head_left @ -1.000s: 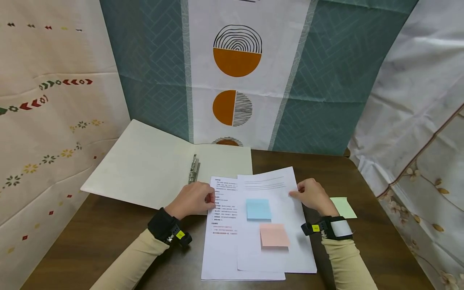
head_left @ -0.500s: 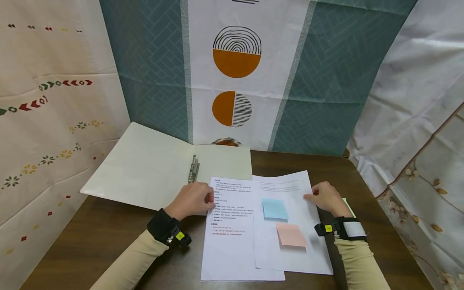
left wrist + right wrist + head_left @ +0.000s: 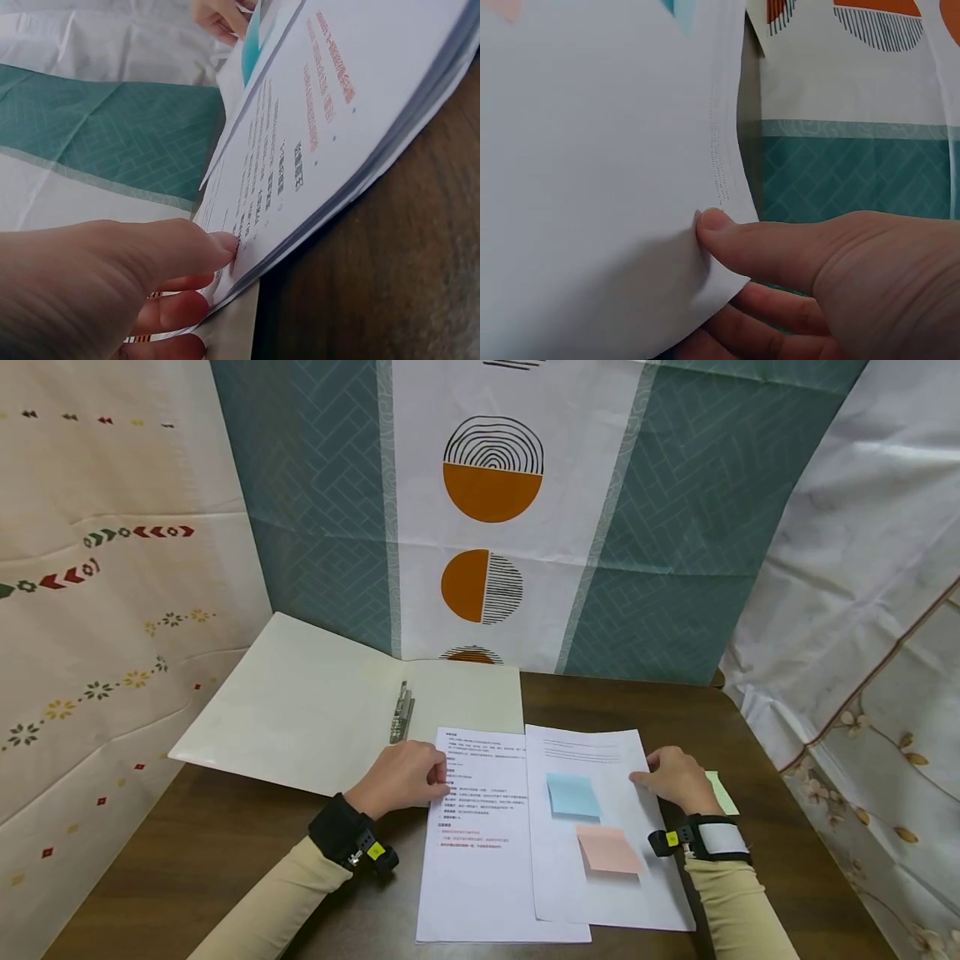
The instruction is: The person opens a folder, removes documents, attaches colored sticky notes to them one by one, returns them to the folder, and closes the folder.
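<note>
A stack of printed paper [image 3: 480,893] with black and red text lies in the middle of the table. At its left edge is my left hand [image 3: 401,778]; in the left wrist view the thumb [image 3: 214,251] presses on the top page while the other fingers curl at the edge below. My right hand [image 3: 678,779] pinches the right edge of a white sheet [image 3: 585,902], thumb [image 3: 731,232] on top and fingers underneath. This sheet bears a blue sticky note [image 3: 573,796] and a pink sticky note [image 3: 609,850], and overlaps the stack's right side.
Behind the stack, a cream folder [image 3: 300,702] lies spread out, with a metal clip [image 3: 402,714] along its fold. A green sticky note [image 3: 722,792] sits right of my right hand, partly hidden by it. Patterned cloths [image 3: 675,527] hang around the wooden table [image 3: 195,835].
My right hand has drawn the sheet with the sticky notes to the right, uncovering more of the stack's text, and its top edge has dropped slightly. My left hand has stayed at the stack's edge.
</note>
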### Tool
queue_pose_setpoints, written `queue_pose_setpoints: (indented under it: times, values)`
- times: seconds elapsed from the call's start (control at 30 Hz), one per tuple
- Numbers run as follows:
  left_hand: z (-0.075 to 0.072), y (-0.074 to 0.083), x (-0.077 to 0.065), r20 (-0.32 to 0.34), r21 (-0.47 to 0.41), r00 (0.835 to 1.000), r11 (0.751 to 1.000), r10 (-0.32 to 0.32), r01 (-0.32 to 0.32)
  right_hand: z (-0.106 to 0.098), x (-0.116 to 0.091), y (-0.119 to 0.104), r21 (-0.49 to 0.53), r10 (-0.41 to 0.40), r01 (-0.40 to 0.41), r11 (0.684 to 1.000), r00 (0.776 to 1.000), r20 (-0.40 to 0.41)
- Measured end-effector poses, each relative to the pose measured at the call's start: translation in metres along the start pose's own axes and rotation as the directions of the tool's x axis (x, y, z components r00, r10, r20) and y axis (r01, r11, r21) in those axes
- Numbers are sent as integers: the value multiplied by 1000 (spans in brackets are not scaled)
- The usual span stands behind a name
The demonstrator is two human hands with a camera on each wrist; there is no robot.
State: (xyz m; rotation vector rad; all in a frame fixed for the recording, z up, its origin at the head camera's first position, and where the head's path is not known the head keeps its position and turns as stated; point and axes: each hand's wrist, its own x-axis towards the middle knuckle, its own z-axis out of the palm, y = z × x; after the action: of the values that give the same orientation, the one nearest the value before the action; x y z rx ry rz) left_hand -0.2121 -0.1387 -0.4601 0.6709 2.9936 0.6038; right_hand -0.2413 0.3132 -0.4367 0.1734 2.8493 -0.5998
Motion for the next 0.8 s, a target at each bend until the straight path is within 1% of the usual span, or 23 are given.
queue_pose_setpoints:
  times: [0.1, 0.23, 0.57, 0.63, 0.8]
  values:
    - [1, -1, 1, 0, 4, 1000, 1000, 2, -2, 3, -1, 0, -15, 0, 0, 1000, 1000, -19]
    - [2, -1, 1, -3, 5, 1000, 1000, -1, 1, 3, -3, 1, -8, -5, 4, 1000, 999, -36]
    - [1, 0, 0, 1, 10, 1000, 1000, 8, -8, -8, -6, 11, 5, -13, 13, 1000, 998, -55]
    - [1, -1, 0, 1, 9, 1000, 1000, 9, -9, -12, -8, 16, 0, -27, 27, 1000, 997, -71]
    - [3, -1, 1, -3, 9, 1000, 1000, 9, -9, -21, -11, 31, -21, -92, 90, 996, 991, -94]
